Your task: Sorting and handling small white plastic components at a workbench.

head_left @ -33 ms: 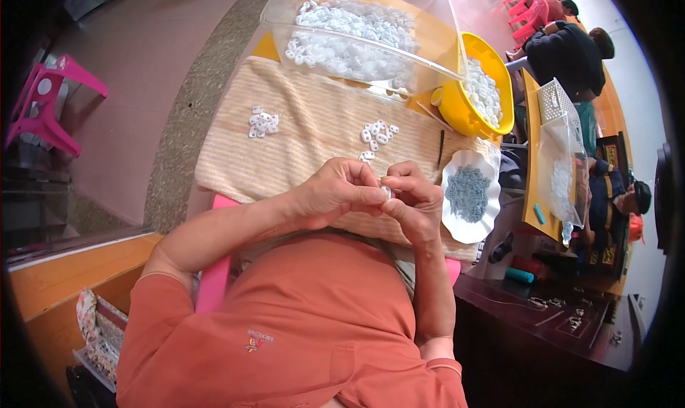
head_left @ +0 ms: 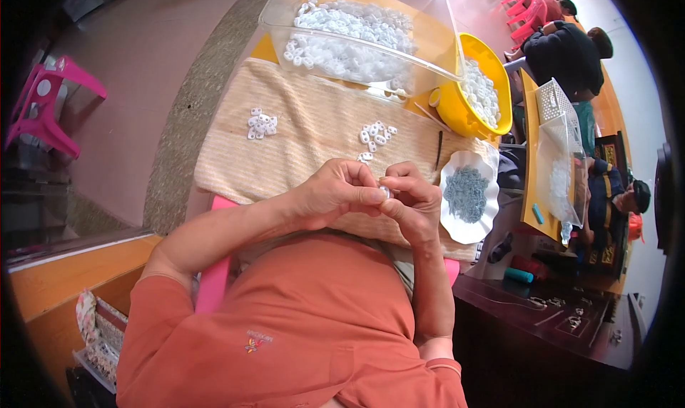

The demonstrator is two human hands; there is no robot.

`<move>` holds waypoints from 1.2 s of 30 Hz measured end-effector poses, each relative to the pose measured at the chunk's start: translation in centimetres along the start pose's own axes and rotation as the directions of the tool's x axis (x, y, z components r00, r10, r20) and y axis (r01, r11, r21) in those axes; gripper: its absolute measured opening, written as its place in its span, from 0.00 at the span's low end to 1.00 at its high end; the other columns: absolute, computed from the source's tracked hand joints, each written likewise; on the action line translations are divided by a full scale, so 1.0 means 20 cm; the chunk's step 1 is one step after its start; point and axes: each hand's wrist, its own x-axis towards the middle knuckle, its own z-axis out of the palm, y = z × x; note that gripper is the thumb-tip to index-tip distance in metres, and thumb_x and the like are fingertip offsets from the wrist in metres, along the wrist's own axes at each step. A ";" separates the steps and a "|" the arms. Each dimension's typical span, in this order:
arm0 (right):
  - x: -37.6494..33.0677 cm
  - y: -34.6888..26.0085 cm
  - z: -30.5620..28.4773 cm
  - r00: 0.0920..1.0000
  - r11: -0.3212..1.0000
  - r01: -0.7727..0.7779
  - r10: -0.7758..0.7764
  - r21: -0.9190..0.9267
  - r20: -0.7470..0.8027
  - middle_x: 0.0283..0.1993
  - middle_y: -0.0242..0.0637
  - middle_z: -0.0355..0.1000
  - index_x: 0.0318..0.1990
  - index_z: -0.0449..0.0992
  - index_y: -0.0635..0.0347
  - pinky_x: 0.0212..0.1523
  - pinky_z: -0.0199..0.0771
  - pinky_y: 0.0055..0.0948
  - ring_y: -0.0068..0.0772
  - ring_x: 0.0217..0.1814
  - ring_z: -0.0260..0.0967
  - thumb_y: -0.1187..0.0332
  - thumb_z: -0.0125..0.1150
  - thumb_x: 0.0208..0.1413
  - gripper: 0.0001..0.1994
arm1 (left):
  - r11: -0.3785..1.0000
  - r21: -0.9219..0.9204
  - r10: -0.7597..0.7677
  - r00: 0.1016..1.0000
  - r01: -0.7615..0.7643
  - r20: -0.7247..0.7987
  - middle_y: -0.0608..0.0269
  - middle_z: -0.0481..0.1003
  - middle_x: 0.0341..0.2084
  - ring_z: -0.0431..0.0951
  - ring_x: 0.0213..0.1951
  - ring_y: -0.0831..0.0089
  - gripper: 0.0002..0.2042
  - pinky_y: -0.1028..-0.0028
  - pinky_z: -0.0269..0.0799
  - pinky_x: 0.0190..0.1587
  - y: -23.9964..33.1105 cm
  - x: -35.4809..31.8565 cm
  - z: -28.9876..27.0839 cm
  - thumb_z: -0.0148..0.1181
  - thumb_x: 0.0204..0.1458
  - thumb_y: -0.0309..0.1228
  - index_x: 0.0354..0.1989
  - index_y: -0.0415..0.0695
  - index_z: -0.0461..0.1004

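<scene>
the small white piece point(head_left: 385, 192) pinched in my fingertips point(head_left: 371, 194) is mostly hidden, too small to make out.

Bare woven mat point(head_left: 314, 129) open between two small clusters of white rings point(head_left: 261, 124), clear tub point(head_left: 360, 33) blocking the far edge, yellow bowl point(head_left: 479, 87) and white dish point(head_left: 467, 194) (both full) crowding the right

Your clothing: an orange short-sleeved shirt

Your shirt point(head_left: 307, 322) is plain orange-red with short sleeves hemmed above the elbow, and a small embroidered motif point(head_left: 254, 342) sits on its chest; your forearms are bare, with no gloves, watch or rings visible.
</scene>
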 end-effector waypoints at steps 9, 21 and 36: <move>0.02 -0.03 0.02 0.997 0.998 -0.065 0.066 0.015 -0.042 0.41 0.34 0.64 0.38 0.76 0.63 0.37 0.66 0.19 0.22 0.40 0.63 0.77 0.70 0.45 0.12 | 0.999 0.013 -0.030 0.999 0.030 -0.039 0.63 0.76 0.31 0.78 0.35 0.75 0.06 0.74 0.77 0.41 0.03 0.01 0.02 0.63 0.52 0.28 0.33 0.41 0.73; 0.03 -0.11 -0.06 0.978 0.956 -0.116 0.064 -0.268 -0.197 0.36 0.37 0.72 0.37 0.75 0.69 0.35 0.76 0.23 0.24 0.36 0.73 0.82 0.62 0.51 0.06 | 0.999 0.035 -0.030 0.991 0.035 -0.127 0.64 0.77 0.33 0.77 0.34 0.79 0.07 0.76 0.77 0.40 0.05 0.01 0.02 0.62 0.54 0.31 0.35 0.41 0.75; 0.11 -0.29 -0.34 0.843 0.800 0.080 -0.373 -0.595 -0.387 0.38 0.35 0.76 0.45 0.76 0.69 0.34 0.74 0.19 0.20 0.34 0.73 0.80 0.62 0.51 0.12 | 1.000 0.016 -0.011 0.987 0.014 -0.163 0.59 0.77 0.35 0.77 0.31 0.80 0.06 0.78 0.77 0.38 0.07 0.00 0.01 0.61 0.54 0.30 0.34 0.41 0.74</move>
